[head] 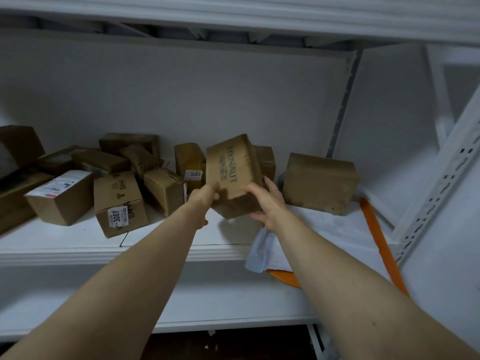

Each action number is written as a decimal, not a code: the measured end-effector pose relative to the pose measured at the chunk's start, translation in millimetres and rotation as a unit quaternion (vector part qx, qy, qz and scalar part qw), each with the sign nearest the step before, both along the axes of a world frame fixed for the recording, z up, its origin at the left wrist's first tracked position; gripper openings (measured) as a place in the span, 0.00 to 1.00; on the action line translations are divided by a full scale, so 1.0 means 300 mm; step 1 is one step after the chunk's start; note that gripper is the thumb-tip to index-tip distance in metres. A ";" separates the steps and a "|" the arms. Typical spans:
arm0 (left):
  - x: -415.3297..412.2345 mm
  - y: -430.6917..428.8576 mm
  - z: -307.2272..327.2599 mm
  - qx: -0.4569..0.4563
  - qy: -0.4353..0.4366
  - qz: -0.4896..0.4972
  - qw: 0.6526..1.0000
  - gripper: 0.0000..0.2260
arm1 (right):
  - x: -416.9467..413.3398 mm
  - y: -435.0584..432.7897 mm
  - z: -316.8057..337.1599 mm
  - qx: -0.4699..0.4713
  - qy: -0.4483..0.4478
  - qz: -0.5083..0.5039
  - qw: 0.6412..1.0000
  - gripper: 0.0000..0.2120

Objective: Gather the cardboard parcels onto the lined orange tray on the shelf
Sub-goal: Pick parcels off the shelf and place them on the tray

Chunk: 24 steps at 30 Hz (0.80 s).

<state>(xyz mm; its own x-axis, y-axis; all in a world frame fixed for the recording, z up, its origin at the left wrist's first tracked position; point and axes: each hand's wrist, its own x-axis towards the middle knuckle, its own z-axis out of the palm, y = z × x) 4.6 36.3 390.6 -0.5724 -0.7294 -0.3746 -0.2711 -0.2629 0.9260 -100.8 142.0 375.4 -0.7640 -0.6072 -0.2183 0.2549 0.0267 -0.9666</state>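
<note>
- The printed parcel (233,172) was held tilted, up off the shelf (78,245), right by the orange tray's (374,224) left edge.
- Both arms reached forward. The left hand (204,197) had its fingers curled on the lower left corner, and the right hand (268,203) was clamped round the right side.
- The white liner (324,224) had bare room in front of one plain parcel (320,184).
- A pile of parcels (117,183) crowded the left.
</note>
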 end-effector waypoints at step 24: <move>-0.239 0.182 0.126 0.043 0.031 0.122 0.991 0.57 | -0.095 0.154 0.055 -0.047 0.295 -0.041 0.953 0.21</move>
<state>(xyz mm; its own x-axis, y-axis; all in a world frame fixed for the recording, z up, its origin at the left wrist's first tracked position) -67.0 90.7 428.4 -0.4074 -0.8157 -0.4106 -0.1325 -0.3921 0.9103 -129.2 188.1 391.8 -0.7827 -0.5352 0.3177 -0.3373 -0.0643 -0.9392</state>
